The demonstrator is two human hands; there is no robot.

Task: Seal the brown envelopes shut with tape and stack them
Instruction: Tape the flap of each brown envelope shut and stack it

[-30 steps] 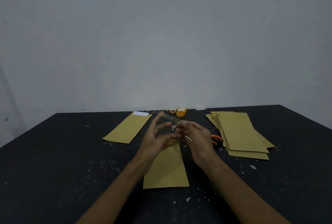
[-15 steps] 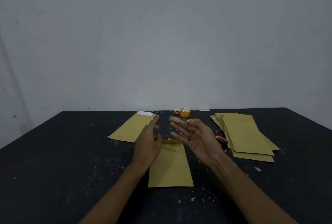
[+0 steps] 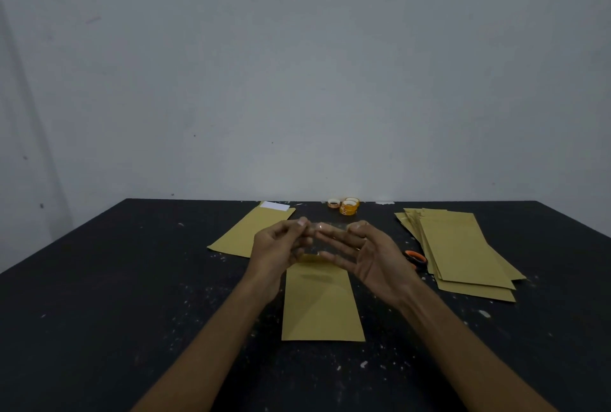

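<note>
A brown envelope (image 3: pixel 320 306) lies flat in the middle of the black table (image 3: pixel 99 279), its far end under my hands. Just above that end, my left hand (image 3: pixel 277 249) pinches one end of a short clear tape strip (image 3: pixel 320 227) with its fingertips. My right hand (image 3: pixel 367 256) faces it with straight, spread fingers; the strip lies along its index finger. Another brown envelope (image 3: pixel 248 233) with a white sheet sticking out of its top lies at the back left. A fanned stack of brown envelopes (image 3: pixel 463 253) sits on the right.
Two small orange tape rolls (image 3: pixel 348 207) stand at the table's back edge by the grey wall. Orange-handled scissors (image 3: pixel 415 258) lie between my right hand and the stack. White specks dot the table.
My hands have come together again above the envelope's far end. The left fingertips have taken hold of the tape strip that sat on my right fingers half a second ago.
</note>
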